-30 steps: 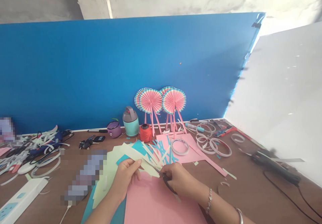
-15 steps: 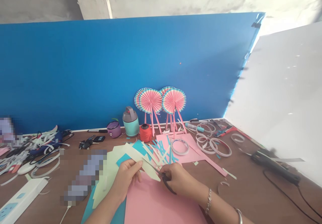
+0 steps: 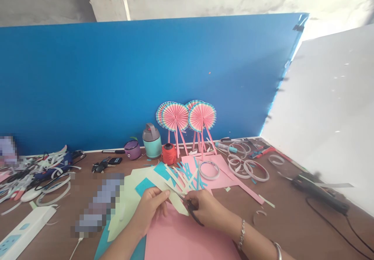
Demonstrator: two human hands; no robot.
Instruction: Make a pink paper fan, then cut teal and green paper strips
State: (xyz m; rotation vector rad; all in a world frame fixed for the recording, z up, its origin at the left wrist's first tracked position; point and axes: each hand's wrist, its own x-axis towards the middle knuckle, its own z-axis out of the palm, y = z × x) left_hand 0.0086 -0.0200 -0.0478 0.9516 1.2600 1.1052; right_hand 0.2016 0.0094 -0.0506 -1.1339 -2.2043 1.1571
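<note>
My left hand (image 3: 153,206) pinches a pale green paper strip (image 3: 179,205) between thumb and fingers. With my right hand (image 3: 206,206) I grip dark-handled scissors (image 3: 192,209), whose blades lie along the strip's upper edge. Both hands are above a large pink sheet (image 3: 187,236). Left of it lie pale green sheets (image 3: 124,192) over a blue sheet (image 3: 136,248). Just beyond my hands are thin blue and pale cut strips (image 3: 182,176), heaped partly on another pink sheet (image 3: 224,170).
Pink pleated paper fans (image 3: 202,118) stand against the blue partition (image 3: 117,81), beside a red spool (image 3: 168,153) and a turquoise flask (image 3: 152,145). Tape rings (image 3: 257,170) and a black corded tool (image 3: 320,194) lie right. A power strip (image 3: 26,232) sits left.
The pale green strip and my left hand have shifted slightly right and down. The scissors stay on the strip in my right hand, farther along its edge. Everything else looks unchanged.
</note>
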